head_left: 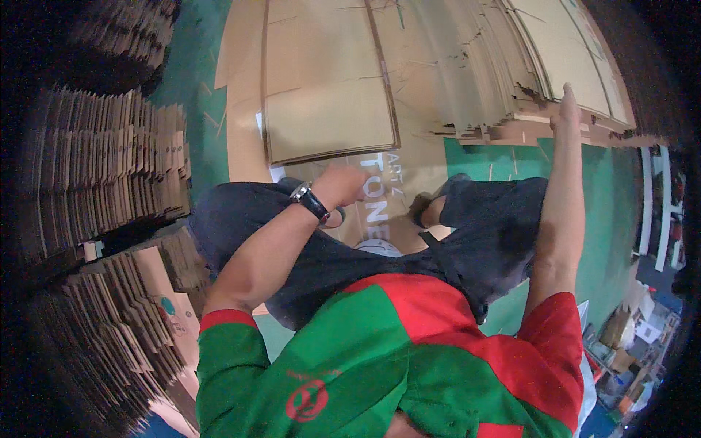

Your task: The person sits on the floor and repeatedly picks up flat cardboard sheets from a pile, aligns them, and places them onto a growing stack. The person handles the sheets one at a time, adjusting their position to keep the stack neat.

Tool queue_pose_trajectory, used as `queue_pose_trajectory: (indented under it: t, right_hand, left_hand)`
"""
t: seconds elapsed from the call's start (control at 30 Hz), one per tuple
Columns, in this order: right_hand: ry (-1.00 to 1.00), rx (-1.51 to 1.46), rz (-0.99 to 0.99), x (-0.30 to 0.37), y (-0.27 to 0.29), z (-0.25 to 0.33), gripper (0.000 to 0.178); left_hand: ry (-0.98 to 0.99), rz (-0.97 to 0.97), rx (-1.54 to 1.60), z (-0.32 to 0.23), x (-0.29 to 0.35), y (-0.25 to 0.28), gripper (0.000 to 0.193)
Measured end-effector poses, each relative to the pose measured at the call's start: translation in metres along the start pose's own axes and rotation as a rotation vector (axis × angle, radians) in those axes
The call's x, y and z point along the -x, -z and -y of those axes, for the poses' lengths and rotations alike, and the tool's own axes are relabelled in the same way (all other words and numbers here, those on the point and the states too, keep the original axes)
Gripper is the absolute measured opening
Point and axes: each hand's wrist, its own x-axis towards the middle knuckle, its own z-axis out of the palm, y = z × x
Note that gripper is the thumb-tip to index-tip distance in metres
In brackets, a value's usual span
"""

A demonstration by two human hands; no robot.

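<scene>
My right hand (567, 113) reaches far out to the right, at the near edge of a stack of flat cardboard sheets (566, 55). Its thumb lies over the top sheet and the other fingers go in at the edge, partly hidden. Low between my knees, my left hand (342, 186) is loosely curled, with nothing visible in it. Just beyond it lies a flat rectangular cardboard pile (328, 109) with dark edges. Beneath that pile spreads a larger printed brown cardboard sheet (420, 179), with my feet at its sides.
Tall stacks of folded cardboard (109, 157) stand on the left, with more stacked cardboard (117, 321) nearer me. Another layered cardboard pile (467, 73) lies ahead, right of centre. Scraps lie on the green floor (496, 157). Clutter (635, 336) sits at the lower right.
</scene>
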Motion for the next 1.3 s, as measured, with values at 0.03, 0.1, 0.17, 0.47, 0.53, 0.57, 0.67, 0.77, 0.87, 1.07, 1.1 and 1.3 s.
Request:
queue_pose_trajectory:
  t: [0.03,0.1,0.17,0.47,0.53,0.57,0.67,0.77,0.87,1.07,1.1,1.3]
  right_hand:
    - [0.017,0.025,0.009,-0.001,-0.007,-0.009,0.067]
    - [0.102,0.209,-0.002,-0.009,-0.02,-0.026,0.069]
    - [0.244,0.412,0.004,-0.021,-0.015,-0.042,0.071]
    - [0.599,0.959,-0.14,-0.076,0.018,-0.06,0.086]
    - [0.647,0.947,-0.084,-0.066,0.018,-0.046,0.087]
    - [0.623,0.931,-0.087,-0.058,0.018,-0.045,0.088]
    - [0.455,0.713,0.024,-0.047,0.012,-0.048,0.093]
    - [0.443,0.687,-0.079,-0.043,0.008,-0.057,0.108]
    - [0.528,0.911,-0.218,-0.027,0.003,-0.059,0.102]
    - [0.745,1.358,-0.191,0.03,-0.022,-0.039,0.075]
    - [0.769,1.404,-0.18,0.03,-0.022,-0.034,0.064]
    - [0.903,1.407,-0.029,0.015,-0.021,-0.018,0.022]
  left_hand:
    - [-0.002,0.025,0.047,0.003,-0.003,-0.005,0.047]
    - [-0.007,0.077,0.135,0.009,-0.009,-0.011,0.048]
    - [-0.011,0.071,0.114,0.008,-0.017,-0.016,0.049]
    - [-0.088,-0.032,0.211,0.001,-0.029,-0.019,0.047]
    - [-0.069,-0.02,0.189,0.008,-0.036,-0.011,0.048]
    - [-0.063,-0.025,0.21,0.009,-0.036,-0.009,0.048]
    - [-0.093,-0.047,0.317,0.013,-0.038,-0.003,0.05]
    - [-0.142,-0.018,0.325,0.014,-0.043,0.002,0.052]
    - [-0.179,-0.039,0.365,0.015,-0.05,0.015,0.052]
    - [-0.175,-0.184,0.848,-0.009,-0.077,0.063,0.045]
    - [-0.137,-0.234,0.914,-0.016,-0.086,0.074,0.043]
    - [-0.144,-0.428,1.03,-0.083,-0.184,0.176,0.047]
